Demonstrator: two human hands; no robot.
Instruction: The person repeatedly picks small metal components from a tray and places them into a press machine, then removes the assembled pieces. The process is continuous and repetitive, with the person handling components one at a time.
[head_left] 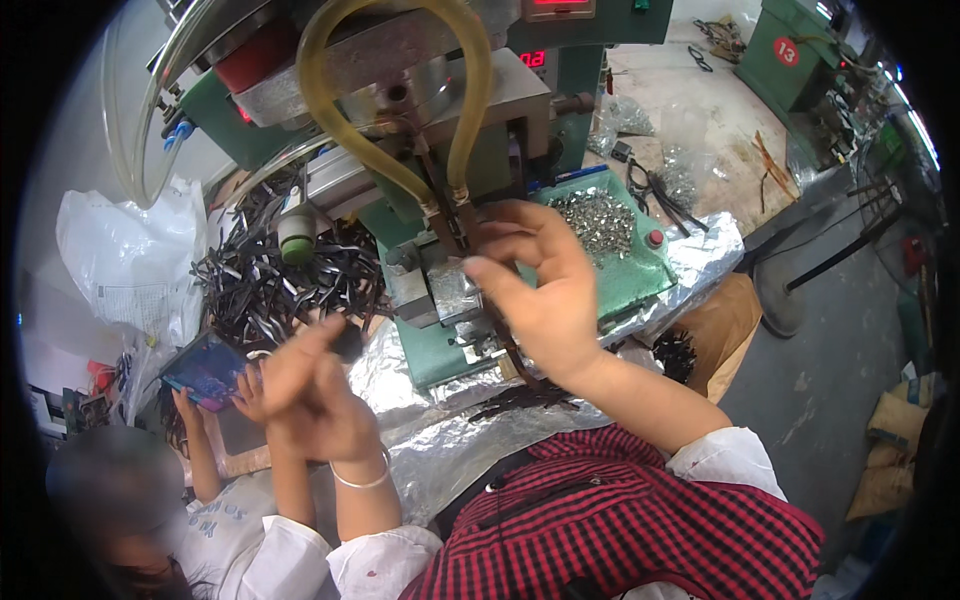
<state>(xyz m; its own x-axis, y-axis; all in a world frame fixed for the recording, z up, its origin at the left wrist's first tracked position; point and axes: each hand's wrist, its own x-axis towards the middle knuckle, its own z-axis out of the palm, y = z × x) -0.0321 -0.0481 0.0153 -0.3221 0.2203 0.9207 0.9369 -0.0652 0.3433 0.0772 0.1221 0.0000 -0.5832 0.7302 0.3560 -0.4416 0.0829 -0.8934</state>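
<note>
My right hand (548, 295) reaches into the work area of a green bench press-like machine (430, 355). Its fingers curl beside the upright metal tool (452, 222), the thumb tip close to the other fingertips; whatever they pinch is too small to make out. Below them, a dark narrow strip (508, 345) hangs over the machine's front. My left hand (325, 405), a bangle at its wrist, hovers left of the machine base, smeared by motion. Behind it lies a heap of dark, glossy strips (275, 270).
A green tray (640, 285) of small shiny metal pieces sits right of the tool. Yellow hoses (475, 80) loop overhead. Foil (415, 450) covers the front edge. At left, another person's hands (250, 390) hold a tablet (205, 368), close to my left arm. A white plastic bag (130, 260) stands behind.
</note>
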